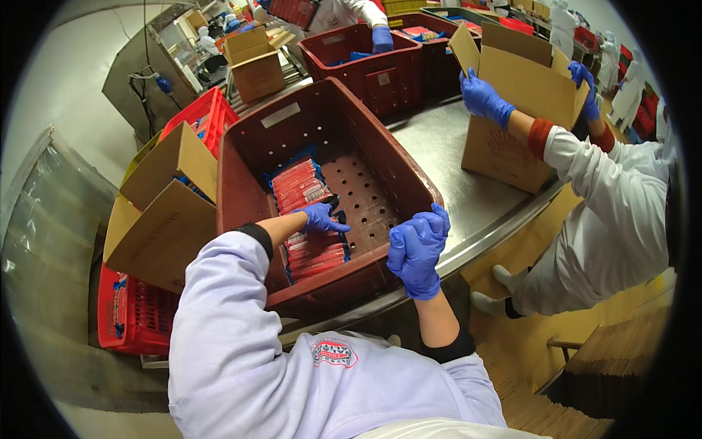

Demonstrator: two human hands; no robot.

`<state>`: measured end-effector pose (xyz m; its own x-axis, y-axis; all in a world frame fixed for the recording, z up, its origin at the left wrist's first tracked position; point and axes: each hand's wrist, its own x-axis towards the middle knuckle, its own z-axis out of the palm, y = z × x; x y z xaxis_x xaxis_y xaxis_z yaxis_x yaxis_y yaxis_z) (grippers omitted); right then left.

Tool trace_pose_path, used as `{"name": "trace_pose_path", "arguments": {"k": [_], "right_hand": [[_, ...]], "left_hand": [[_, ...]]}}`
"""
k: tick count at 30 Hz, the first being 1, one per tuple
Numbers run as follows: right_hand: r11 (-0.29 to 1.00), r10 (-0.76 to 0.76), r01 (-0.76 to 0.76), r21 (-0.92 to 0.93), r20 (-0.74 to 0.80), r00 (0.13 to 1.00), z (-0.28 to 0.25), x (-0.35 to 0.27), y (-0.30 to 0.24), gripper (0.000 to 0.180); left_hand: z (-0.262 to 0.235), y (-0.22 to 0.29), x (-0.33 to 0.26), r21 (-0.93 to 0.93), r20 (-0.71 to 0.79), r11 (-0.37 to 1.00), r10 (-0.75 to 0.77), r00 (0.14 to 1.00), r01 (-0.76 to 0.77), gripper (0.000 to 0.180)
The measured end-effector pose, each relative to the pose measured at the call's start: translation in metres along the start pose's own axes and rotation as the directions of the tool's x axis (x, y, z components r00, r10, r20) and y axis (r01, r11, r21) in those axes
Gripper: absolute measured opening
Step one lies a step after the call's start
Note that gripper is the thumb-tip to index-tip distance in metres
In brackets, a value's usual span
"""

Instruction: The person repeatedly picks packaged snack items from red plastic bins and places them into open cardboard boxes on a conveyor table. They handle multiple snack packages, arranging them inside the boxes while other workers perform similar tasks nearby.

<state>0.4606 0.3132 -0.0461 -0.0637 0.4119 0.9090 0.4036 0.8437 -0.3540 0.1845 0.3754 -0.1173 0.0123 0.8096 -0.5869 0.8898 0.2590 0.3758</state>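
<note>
A deep maroon plastic crate with a perforated bottom stands in front of me. Along its left side lie rows of flat red packets with blue ends, packed on edge. My left hand, in a blue glove, reaches into the crate and rests over the packets between two groups, thumb stretched toward the bare bottom; some fingertips are hidden against the packets. At the crate's near right corner, my gloved right hand is closed around the rim.
An open cardboard box sits on red crates at left. To the right, a co-worker's gloved hands hold another open carton on the steel table. More maroon crates stand beyond; stacked cardboard lies lower right.
</note>
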Motion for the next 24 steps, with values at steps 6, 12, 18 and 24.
{"name": "trace_pose_path", "arguments": {"k": [6, 12, 18, 24], "right_hand": [[0.999, -0.033, 0.033, -0.012, -0.008, 0.999, 0.002, 0.003, -0.005, 0.014], [0.998, -0.054, 0.053, -0.04, -0.023, 0.998, 0.004, 0.004, -0.003, 0.012], [0.998, -0.07, 0.07, -0.001, 0.005, 0.998, 0.006, 0.004, -0.011, 0.011], [0.99, -0.114, 0.114, -0.084, 0.006, 0.993, 0.002, 0.004, -0.012, 0.02]], "left_hand": [[0.018, -0.039, 0.02, 0.123, -0.144, 0.991, 0.061, 0.988, -0.043, 0.105], [-0.013, 0.003, -0.014, 0.101, 0.157, 0.994, -0.062, 0.986, 0.046, 0.049], [-0.046, 0.042, -0.102, 0.423, -0.066, 0.824, 0.444, 0.894, -0.378, 0.067], [-0.07, 0.02, -0.264, 0.409, -0.744, 0.77, 0.592, 0.31, -0.49, 0.057]]}}
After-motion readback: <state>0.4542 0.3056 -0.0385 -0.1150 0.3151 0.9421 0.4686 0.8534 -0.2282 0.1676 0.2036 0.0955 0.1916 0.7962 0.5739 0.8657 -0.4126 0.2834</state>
